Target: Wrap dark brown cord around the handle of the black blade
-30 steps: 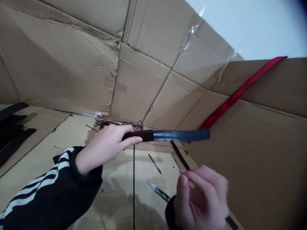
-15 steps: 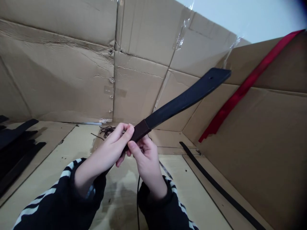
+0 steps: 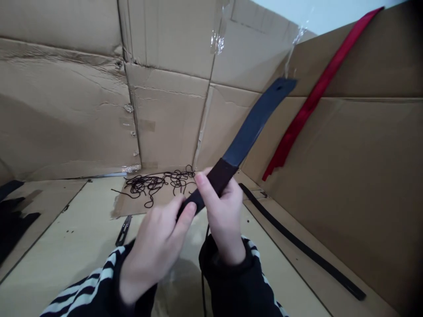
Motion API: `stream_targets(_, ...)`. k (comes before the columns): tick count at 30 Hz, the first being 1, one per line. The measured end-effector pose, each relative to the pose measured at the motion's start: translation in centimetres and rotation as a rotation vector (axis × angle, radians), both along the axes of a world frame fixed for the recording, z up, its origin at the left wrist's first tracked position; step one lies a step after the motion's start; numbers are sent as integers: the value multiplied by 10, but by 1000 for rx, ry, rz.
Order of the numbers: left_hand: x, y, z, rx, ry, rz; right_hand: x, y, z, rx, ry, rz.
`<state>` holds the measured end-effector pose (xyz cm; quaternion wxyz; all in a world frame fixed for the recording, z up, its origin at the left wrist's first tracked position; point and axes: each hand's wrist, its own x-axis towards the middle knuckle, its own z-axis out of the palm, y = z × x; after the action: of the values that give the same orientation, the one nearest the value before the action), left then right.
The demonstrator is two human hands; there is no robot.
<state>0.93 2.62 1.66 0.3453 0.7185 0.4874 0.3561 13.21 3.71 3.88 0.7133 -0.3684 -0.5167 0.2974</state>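
A long black curved strip [image 3: 256, 121] slants up and to the right in front of me. Its flared far end has a small hole, and a dark brown wrapping [image 3: 222, 175] covers a section further down. My left hand [image 3: 158, 240] grips the strip lower down, thumb on top. Higher up, my right hand [image 3: 222, 204] closes around the wrapped section with its thumb along the side. The strip's lower end is hidden behind my left hand and sleeve. A thin dark cord [image 3: 203, 281] hangs down beside my right sleeve.
Tangled dark cord [image 3: 148, 182] lies on a cardboard piece at the back. A dark cutter-like tool [image 3: 124, 230] rests left of centre. Another black strip [image 3: 300, 244] lies at right, and dark pieces [image 3: 16, 224] pile at left. Cardboard walls [image 3: 172, 119] surround the table; a red ribbon [image 3: 317, 92] hangs on the right one.
My right hand has moved up onto the wrapping, while my left hand now grips lower on the strip. The strip has tilted steeper. The view has shifted, uncovering the cord tangle and the cutter-like tool.
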Motion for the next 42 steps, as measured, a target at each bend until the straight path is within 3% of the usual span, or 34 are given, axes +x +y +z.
stream_targets(4,-3,6,-7,-535,-464,-586,10,-1,0,-49,-74,387)
stream_targets(6,-4,7,-9,-621,-536,-762,11,-2,-1,-14,-41,405)
stream_targets(7,-2,7,-9,-587,-523,-736,11,-2,-1,6,-14,341)
stream_targets(8,-1,5,-9,-488,-479,-625,10,-2,-1,25,17,238)
stream_targets(11,4,-1,-7,-67,-289,-148,9,-3,1,94,35,-64)
stream_targets(12,4,-2,-6,-25,-255,-78,10,-5,3,110,-6,-93)
stream_targets(13,3,-3,-7,-77,-254,-95,11,-7,5,116,-59,-76)
stream_targets(15,-1,-1,-9,-339,-337,-296,17,-14,9,106,-164,88)
stream_targets(17,-3,2,-13,-631,-443,-623,23,-21,12,65,-216,334)
stream_targets(19,-1,4,-17,-819,-515,-934,27,-26,13,22,-229,531)
stream_targets(20,2,3,-19,-862,-527,-1007,27,-27,13,5,-224,559)
stream_targets(21,5,2,-19,-851,-513,-994,25,-26,13,-3,-213,522)
stream_targets(22,9,0,-20,-764,-487,-879,23,-25,12,-2,-201,426)
stream_targets(25,15,-8,-17,-205,-293,-252,15,-19,11,33,-141,8)
stream_targets(26,15,-10,-15,-46,-224,-104,13,-17,11,42,-131,-60)
stream_targets(27,14,-10,-14,29,-182,-37,13,-16,11,44,-132,-63)
stream_targets(28,11,-9,-12,3,-176,-56,13,-16,11,36,-140,-11)
stream_targets(30,5,-5,-12,-278,-271,-300,18,-16,12,8,-154,200)
stream_targets(33,0,0,-16,-809,-508,-850,25,-18,12,-18,-129,502)
stream_targets(35,2,-1,-19,-975,-614,-1042,26,-19,12,-11,-119,581)
stream_targets(36,4,-3,-20,-966,-633,-1011,24,-19,12,-1,-111,550)
stream_targets(37,7,-6,-20,-881,-626,-891,22,-19,11,16,-93,465)
stream_targets(40,12,-13,-18,-317,-474,-296,16,-20,12,87,-32,54)
stream_targets(41,12,-14,-16,-152,-415,-136,15,-21,13,101,-47,-41)
stream_targets(42,11,-14,-15,-73,-380,-56,16,-23,14,107,-83,-68)
